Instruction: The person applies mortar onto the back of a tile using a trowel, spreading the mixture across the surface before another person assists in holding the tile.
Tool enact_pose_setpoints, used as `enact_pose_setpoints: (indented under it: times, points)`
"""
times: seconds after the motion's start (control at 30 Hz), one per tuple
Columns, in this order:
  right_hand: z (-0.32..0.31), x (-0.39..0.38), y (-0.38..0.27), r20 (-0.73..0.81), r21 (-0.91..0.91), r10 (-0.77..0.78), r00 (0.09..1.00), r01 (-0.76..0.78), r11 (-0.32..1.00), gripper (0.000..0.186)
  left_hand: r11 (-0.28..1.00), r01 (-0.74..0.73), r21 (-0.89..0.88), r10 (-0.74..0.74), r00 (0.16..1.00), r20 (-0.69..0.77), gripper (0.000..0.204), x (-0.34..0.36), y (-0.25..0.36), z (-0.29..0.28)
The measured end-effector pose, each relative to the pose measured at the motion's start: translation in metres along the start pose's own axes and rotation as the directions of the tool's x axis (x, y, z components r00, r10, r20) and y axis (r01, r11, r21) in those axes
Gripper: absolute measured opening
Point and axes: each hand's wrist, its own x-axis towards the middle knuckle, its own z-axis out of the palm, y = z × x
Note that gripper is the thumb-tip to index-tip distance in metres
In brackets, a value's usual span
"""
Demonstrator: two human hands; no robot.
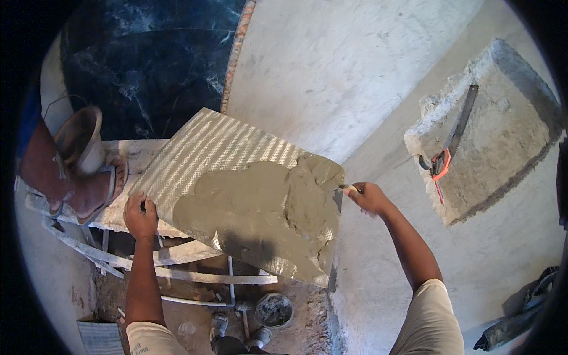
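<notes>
A large tile (pixel 195 133) lies tilted in front of me with its ribbed, textured back facing up. Wet grey mortar (pixel 236 195) covers its middle and right part, heaped thickest near the right corner; the upper left strip shows only thin streaks. My left hand (pixel 141 216) is closed on the tile's left edge, thumb and fingers bent around it. At the right corner, my right hand (pixel 368 199) grips the pale handle of a trowel (pixel 350 189). The trowel's blade is hard to make out against the mortar.
Another person's sandalled foot (pixel 94 192) and a bucket (pixel 81 142) stand on a plank at left. A handsaw (pixel 455 139) rests in the wall recess at right. Below are a small mortar pail (pixel 274 310), a hammer (pixel 244 313) and my feet. Dark tiles (pixel 148 65) fill the upper left.
</notes>
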Motion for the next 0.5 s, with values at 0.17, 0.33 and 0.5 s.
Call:
enact_pose_setpoints:
  times: [0.17, 0.33, 0.5]
  points:
    - [-0.005, 0.007, 0.010, 0.026, 0.090, 0.187, 0.982, -0.189, 0.978, 0.050, 1.000, -0.012, -0.002, 0.012, 1.000, -0.005, 0.020, -0.001, 0.000, 0.003]
    - [-0.014, -0.009, 0.015, 0.135, 0.207, 0.275, 0.952, -0.299, 0.932, 0.049, 1.000, -0.019, -0.024, 0.019, 1.000, 0.002, 0.018, 0.000, 0.006, 0.000]
    - [-0.012, -0.062, -0.018, 0.006, -0.040, 0.245, 0.969, -0.245, 0.969, 0.049, 0.999, -0.036, 0.002, 0.036, 0.999, -0.008, 0.018, 0.000, 0.001, -0.003]
